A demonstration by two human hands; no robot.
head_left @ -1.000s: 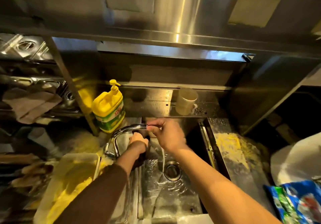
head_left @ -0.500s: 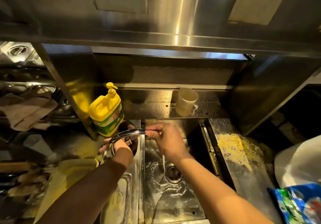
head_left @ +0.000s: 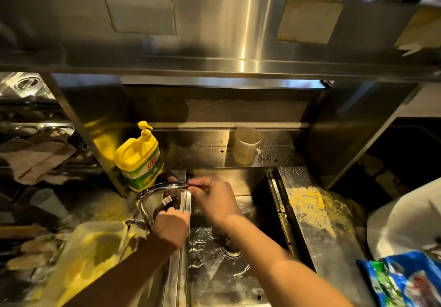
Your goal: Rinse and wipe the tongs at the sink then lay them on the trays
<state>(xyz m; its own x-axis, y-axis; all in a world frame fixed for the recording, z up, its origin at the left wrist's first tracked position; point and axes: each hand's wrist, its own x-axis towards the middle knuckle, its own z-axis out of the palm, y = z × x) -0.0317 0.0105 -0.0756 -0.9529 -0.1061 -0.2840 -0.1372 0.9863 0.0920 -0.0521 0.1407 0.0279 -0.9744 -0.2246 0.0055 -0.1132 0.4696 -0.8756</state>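
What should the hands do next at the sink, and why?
Probably turn the water on. The right hand pinches the tip of the faucet spout over the wet sink basin, the left hand is by the faucet's base, and no stream shows. Whether either hand holds tongs is unclear.

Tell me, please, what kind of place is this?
Probably a commercial kitchen's washing station: a steel sink with a curved faucet, steel walls, and a yellow dish soap bottle beside it.

Two hands – the left hand [head_left: 172, 227] and the right hand [head_left: 216, 198]; one faucet [head_left: 157, 188]; one yellow soap bottle [head_left: 139, 160]; one cup [head_left: 245, 145]; one sink [head_left: 238, 280] – one drain [head_left: 232, 250].
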